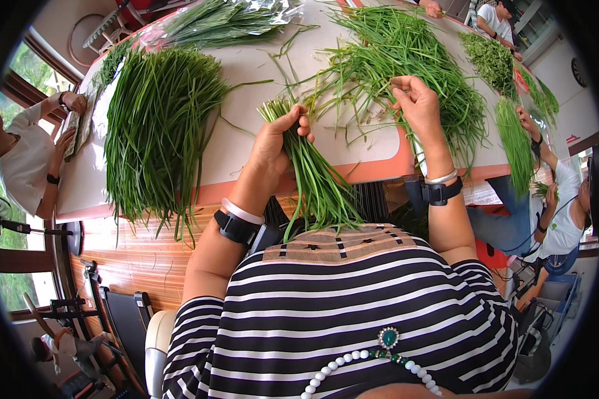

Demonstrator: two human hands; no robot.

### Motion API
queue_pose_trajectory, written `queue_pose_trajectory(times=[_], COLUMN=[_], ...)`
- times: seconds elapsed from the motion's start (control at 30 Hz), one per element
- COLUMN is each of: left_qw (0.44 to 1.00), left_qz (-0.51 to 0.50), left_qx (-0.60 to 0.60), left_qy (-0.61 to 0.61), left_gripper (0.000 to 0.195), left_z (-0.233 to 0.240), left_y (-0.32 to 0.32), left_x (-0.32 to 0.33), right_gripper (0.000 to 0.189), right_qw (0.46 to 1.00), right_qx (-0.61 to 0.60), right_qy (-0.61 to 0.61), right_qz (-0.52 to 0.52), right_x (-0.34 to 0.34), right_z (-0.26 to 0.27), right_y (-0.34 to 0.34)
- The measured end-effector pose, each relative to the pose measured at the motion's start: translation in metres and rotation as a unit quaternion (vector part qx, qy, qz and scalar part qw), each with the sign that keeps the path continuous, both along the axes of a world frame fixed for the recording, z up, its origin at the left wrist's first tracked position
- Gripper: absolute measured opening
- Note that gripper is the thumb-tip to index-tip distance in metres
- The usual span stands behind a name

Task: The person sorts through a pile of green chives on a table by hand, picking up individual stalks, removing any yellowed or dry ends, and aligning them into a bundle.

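Observation:
My left hand (278, 139) grips a bunch of garlic chives (315, 164) near its pale cut ends. The green leaves hang down over the table edge toward my lap. My right hand (418, 107) is raised at the near side of a loose, tangled pile of garlic chives (404, 45). Its thumb and fingertips are drawn together; whether a thin blade is between them is too small to tell. Yellowish leaves and trimmings (347, 102) lie between my hands. To the left, a large, neatly laid stack of chives (162, 124) droops over the front edge.
The white table (249, 65) has an orange border. Plastic-wrapped greens (229, 22) lie at the far side, with leafy greens (491, 62) farther right. One person (30, 154) sits at the left end. At the right, another person (559, 209) handles a bunch of chives (514, 142).

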State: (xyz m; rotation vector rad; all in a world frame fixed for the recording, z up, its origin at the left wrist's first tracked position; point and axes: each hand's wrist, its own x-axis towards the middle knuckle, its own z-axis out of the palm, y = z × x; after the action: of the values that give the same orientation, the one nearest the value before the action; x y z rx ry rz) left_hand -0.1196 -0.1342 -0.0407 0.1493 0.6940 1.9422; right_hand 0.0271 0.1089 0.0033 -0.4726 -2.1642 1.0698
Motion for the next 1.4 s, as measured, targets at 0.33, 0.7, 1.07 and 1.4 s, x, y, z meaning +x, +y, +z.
queue_pose_trajectory(times=[0.33, 0.7, 1.07, 1.4], left_qw=[1.0, 0.999, 0.999, 0.996], left_qz=[0.013, 0.021, 0.03, 0.057], left_qx=[0.014, 0.03, 0.031, 0.009], left_qy=[0.016, 0.039, 0.023, 0.068], left_gripper=[0.018, 0.018, 0.017, 0.03], left_z=[-0.005, -0.007, -0.005, 0.0], left_y=[-0.001, -0.002, -0.004, 0.0], left_x=[0.0, 0.002, 0.004, 0.009], right_gripper=[0.018, 0.012, 0.012, 0.024], right_qw=[0.931, 0.844, 0.904, 0.98], right_qx=[0.32, 0.468, 0.372, -0.032], right_qy=[-0.09, -0.153, -0.081, -0.033], right_qz=[0.152, 0.212, 0.194, 0.193], right_x=[-0.035, -0.061, -0.054, -0.044], right_z=[-0.001, 0.001, 0.013, 0.001], right_y=[-0.057, -0.053, -0.053, -0.098])
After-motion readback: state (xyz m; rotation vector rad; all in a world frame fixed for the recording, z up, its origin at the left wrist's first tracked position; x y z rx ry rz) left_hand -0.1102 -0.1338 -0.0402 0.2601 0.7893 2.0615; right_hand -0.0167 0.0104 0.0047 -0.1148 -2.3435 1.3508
